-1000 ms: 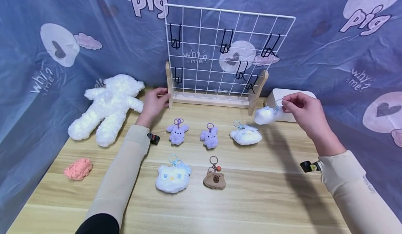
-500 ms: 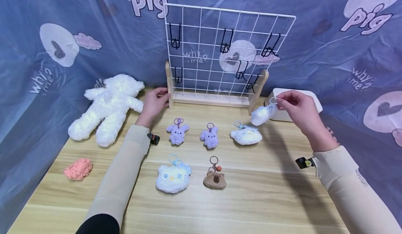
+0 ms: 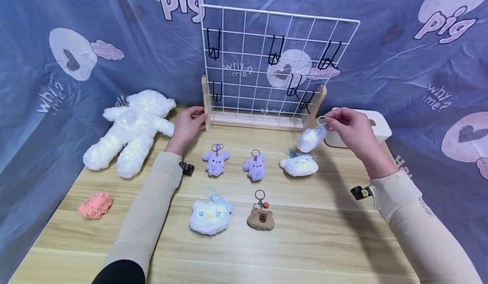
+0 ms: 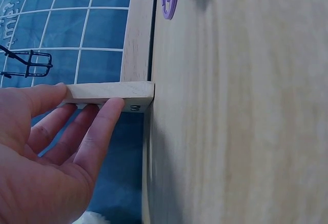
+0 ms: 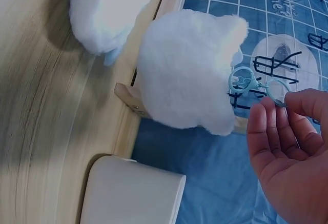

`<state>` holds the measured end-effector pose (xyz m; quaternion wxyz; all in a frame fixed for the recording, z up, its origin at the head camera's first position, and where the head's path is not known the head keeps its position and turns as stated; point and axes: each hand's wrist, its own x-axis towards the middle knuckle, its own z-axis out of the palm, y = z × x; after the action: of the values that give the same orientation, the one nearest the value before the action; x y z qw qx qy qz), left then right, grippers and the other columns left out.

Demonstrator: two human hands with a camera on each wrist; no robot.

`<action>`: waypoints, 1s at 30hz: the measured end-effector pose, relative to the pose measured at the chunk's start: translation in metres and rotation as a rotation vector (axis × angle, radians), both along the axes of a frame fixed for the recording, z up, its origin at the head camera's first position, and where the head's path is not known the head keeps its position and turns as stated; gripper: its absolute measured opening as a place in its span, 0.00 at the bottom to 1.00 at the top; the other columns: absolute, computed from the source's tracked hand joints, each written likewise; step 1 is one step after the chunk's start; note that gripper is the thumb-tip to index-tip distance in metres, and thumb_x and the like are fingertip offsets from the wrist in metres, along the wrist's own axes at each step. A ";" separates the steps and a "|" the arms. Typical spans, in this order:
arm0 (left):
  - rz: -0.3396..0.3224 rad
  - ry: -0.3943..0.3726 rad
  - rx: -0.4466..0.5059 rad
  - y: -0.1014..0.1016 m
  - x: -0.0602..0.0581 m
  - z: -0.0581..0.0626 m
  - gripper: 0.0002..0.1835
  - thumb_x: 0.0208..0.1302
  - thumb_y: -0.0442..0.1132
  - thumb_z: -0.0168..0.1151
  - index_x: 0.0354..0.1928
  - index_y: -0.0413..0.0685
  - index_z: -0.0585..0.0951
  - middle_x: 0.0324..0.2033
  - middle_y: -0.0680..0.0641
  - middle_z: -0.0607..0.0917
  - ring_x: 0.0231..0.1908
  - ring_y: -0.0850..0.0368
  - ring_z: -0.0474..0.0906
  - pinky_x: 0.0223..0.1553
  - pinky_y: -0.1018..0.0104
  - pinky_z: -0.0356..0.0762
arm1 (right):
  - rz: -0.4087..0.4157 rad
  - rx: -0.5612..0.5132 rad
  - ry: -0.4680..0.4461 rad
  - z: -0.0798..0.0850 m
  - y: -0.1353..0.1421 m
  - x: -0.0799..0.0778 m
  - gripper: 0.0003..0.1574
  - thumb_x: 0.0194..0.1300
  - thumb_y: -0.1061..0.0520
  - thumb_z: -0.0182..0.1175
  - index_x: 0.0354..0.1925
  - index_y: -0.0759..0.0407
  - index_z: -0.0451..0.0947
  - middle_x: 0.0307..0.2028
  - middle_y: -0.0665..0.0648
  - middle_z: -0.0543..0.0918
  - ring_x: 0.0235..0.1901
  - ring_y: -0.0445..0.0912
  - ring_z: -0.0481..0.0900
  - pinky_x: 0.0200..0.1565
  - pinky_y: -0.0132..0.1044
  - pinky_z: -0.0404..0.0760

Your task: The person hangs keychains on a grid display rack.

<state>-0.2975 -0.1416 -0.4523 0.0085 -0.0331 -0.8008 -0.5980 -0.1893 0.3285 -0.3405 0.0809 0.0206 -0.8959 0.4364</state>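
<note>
My right hand (image 3: 352, 131) pinches the light blue ring (image 5: 277, 92) of a white plush keychain (image 3: 311, 139) between thumb and fingers. The plush hangs in the air by the rack's right foot, its plain back towards the right wrist camera. My left hand (image 3: 188, 125) holds the left wooden post (image 4: 110, 89) of a white wire grid rack (image 3: 267, 64), thumb on one side and fingers on the other. Several black hooks (image 3: 274, 51) hang on the grid. Just below the held plush lies another white plush keychain (image 3: 299, 165) with a blue ring.
Two purple plush keychains (image 3: 215, 163), a white cat-face keychain (image 3: 210, 217) and a brown capybara-like keychain (image 3: 261, 219) lie on the wooden table (image 3: 305, 241). A white box (image 3: 381, 127) stands behind my right hand. At left are a white plush toy (image 3: 129, 131) and a pink bundle (image 3: 95, 205).
My right hand has moved left towards the rack with the white plush keychain hanging from it. The left hand has stayed at the post.
</note>
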 end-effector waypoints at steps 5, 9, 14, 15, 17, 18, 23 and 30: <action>0.000 0.006 -0.006 -0.001 0.001 0.000 0.21 0.83 0.34 0.64 0.71 0.31 0.81 0.62 0.28 0.86 0.57 0.31 0.89 0.51 0.59 0.99 | 0.017 -0.030 -0.023 -0.003 -0.008 -0.007 0.16 0.83 0.58 0.65 0.55 0.72 0.83 0.34 0.35 0.87 0.36 0.29 0.87 0.41 0.17 0.90; 0.004 0.002 -0.013 -0.002 0.001 -0.001 0.21 0.84 0.34 0.64 0.71 0.31 0.81 0.62 0.29 0.86 0.57 0.31 0.89 0.53 0.58 0.99 | 0.023 -0.026 -0.026 -0.006 -0.013 -0.015 0.16 0.83 0.57 0.66 0.56 0.72 0.83 0.34 0.35 0.87 0.36 0.29 0.87 0.41 0.17 0.90; -0.004 0.001 -0.013 -0.001 0.000 0.000 0.21 0.84 0.34 0.63 0.72 0.31 0.80 0.63 0.28 0.85 0.58 0.31 0.88 0.57 0.56 0.98 | 0.035 -0.023 -0.028 -0.010 -0.016 -0.023 0.16 0.84 0.59 0.63 0.57 0.73 0.84 0.34 0.34 0.86 0.35 0.28 0.85 0.41 0.16 0.89; -0.005 0.001 -0.010 -0.001 0.000 0.000 0.22 0.84 0.34 0.63 0.72 0.31 0.80 0.63 0.28 0.85 0.58 0.30 0.88 0.57 0.56 0.98 | 0.036 -0.024 -0.030 -0.011 -0.016 -0.024 0.16 0.84 0.60 0.63 0.57 0.74 0.84 0.34 0.34 0.86 0.35 0.28 0.85 0.41 0.16 0.89; -0.006 -0.001 -0.006 0.000 0.000 0.000 0.22 0.84 0.34 0.63 0.72 0.31 0.80 0.63 0.28 0.85 0.58 0.30 0.88 0.57 0.56 0.98 | 0.034 -0.019 -0.030 -0.011 -0.018 -0.025 0.16 0.84 0.59 0.63 0.56 0.73 0.84 0.34 0.36 0.86 0.35 0.28 0.85 0.41 0.16 0.89; -0.005 -0.001 -0.003 0.000 0.001 0.000 0.21 0.84 0.34 0.63 0.72 0.31 0.80 0.63 0.28 0.85 0.58 0.30 0.89 0.57 0.56 0.98 | 0.032 -0.018 -0.031 -0.012 -0.018 -0.026 0.16 0.84 0.59 0.63 0.56 0.73 0.84 0.34 0.37 0.87 0.35 0.28 0.85 0.41 0.16 0.89; -0.004 0.003 -0.002 0.000 0.001 0.001 0.21 0.84 0.34 0.63 0.71 0.31 0.81 0.62 0.28 0.85 0.57 0.30 0.89 0.56 0.53 0.98 | 0.021 0.002 -0.037 -0.013 -0.020 -0.030 0.17 0.84 0.57 0.64 0.56 0.72 0.85 0.35 0.38 0.87 0.35 0.28 0.85 0.41 0.16 0.88; -0.001 0.006 -0.008 0.000 0.001 0.001 0.20 0.83 0.33 0.64 0.70 0.31 0.81 0.62 0.28 0.86 0.57 0.30 0.89 0.56 0.50 0.98 | 0.008 -0.023 -0.061 -0.016 -0.021 -0.036 0.16 0.85 0.58 0.62 0.56 0.73 0.84 0.36 0.40 0.87 0.35 0.28 0.85 0.43 0.20 0.92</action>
<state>-0.2968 -0.1413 -0.4514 0.0106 -0.0354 -0.8031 -0.5946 -0.2249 0.3072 -0.3567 0.0520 0.0102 -0.8927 0.4474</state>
